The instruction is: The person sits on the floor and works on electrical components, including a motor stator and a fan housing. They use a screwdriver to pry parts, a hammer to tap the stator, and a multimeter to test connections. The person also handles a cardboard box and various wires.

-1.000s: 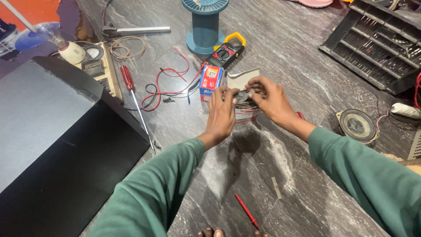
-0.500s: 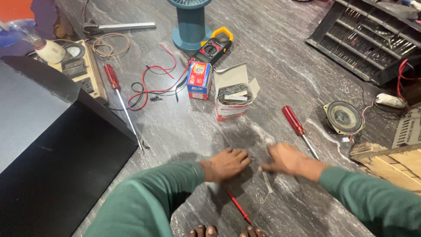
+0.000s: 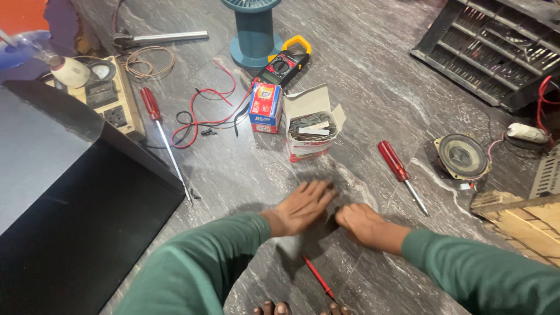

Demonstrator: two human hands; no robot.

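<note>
My left hand [image 3: 303, 205] lies palm down on the grey marbled floor [image 3: 245, 175], fingers stretched out and nothing visible under it. My right hand [image 3: 363, 223] rests just to its right with the fingers curled in. Whether it holds anything is hidden. A small dark patch [image 3: 330, 219] lies between the two hands. An open cardboard box [image 3: 312, 125] filled with thin grey metal pieces stands just beyond my hands. A thin red tool [image 3: 318, 277] lies on the floor near my wrists.
A red screwdriver [image 3: 396, 166] lies right of the box, and another [image 3: 160, 122] lies left. Also around are a small red-and-blue carton [image 3: 265, 107], a clamp meter [image 3: 283, 64], red and black leads [image 3: 204, 119], a teal spool [image 3: 254, 35], a round speaker [image 3: 464, 156], a black panel [image 3: 70, 221], a black tray [image 3: 496, 49] and wooden pieces [image 3: 525, 224].
Both hands have drawn back from the open box toward me and now rest low on the floor. The view has tilted down.
</note>
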